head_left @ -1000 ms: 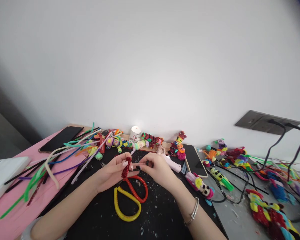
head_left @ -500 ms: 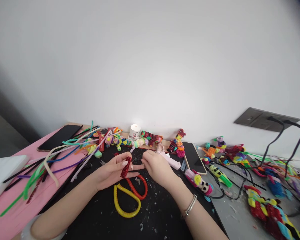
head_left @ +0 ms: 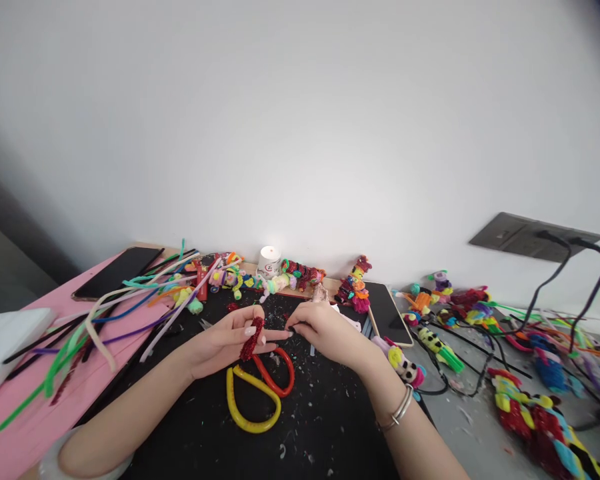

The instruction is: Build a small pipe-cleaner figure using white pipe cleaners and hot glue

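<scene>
Head view: the left hand (head_left: 225,343) grips a red coil (head_left: 253,339) upright between thumb and fingers, just above the scissors (head_left: 253,400) on the table (head_left: 330,433). The right hand (head_left: 325,333) is pinched shut beside it, contents too small to tell. Judged: fine two-handed fitting, demanding a steady pinch.

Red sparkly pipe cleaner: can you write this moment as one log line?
left hand: grips red glitter pipe cleaner | right hand: fingertips pinched beside it | scissors: flat on black mat below hands

Left hand (head_left: 219,345) holds red tinsel coil (head_left: 253,339) above scissors (head_left: 254,408).
</scene>
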Available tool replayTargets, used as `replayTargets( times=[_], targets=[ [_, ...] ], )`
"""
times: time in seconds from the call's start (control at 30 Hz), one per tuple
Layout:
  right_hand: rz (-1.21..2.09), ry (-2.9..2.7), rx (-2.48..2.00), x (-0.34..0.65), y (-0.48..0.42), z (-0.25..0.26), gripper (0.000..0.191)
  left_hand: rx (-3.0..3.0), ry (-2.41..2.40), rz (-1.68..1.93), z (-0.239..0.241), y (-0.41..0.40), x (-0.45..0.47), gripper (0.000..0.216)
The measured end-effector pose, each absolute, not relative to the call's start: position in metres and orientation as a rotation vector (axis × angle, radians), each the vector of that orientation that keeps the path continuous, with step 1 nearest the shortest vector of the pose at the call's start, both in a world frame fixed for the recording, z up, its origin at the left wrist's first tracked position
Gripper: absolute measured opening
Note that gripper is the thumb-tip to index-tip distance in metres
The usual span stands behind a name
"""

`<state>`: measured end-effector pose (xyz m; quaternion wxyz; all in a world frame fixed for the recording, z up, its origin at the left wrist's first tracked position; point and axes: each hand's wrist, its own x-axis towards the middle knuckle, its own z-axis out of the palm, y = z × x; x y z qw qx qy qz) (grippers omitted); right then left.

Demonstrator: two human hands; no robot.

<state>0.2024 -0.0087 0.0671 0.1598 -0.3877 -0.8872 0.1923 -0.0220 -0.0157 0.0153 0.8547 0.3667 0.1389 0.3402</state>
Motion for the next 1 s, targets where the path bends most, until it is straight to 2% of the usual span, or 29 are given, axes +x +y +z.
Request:
replayTargets(
  times=[0.23,0.67,1.0],
  targets=[
    [0.495,-2.668,-1.121,0.199,-0.016,0.078,0.023,0.783,0.322,0.682,0.016,-0.015,-0.022,0.016],
    [0.064,-2.872,-1.321,0.185,-0.027,0.082,0.018,0.728,0.361,0.672,0.015,-0.015,-0.021,0.012],
    [0.079,-2.863,-1.223,0.185,-0.026,0.081,0.018,0.644,0.349,0.701,0.010,-0.011,-0.023,0.011]
  ],
)
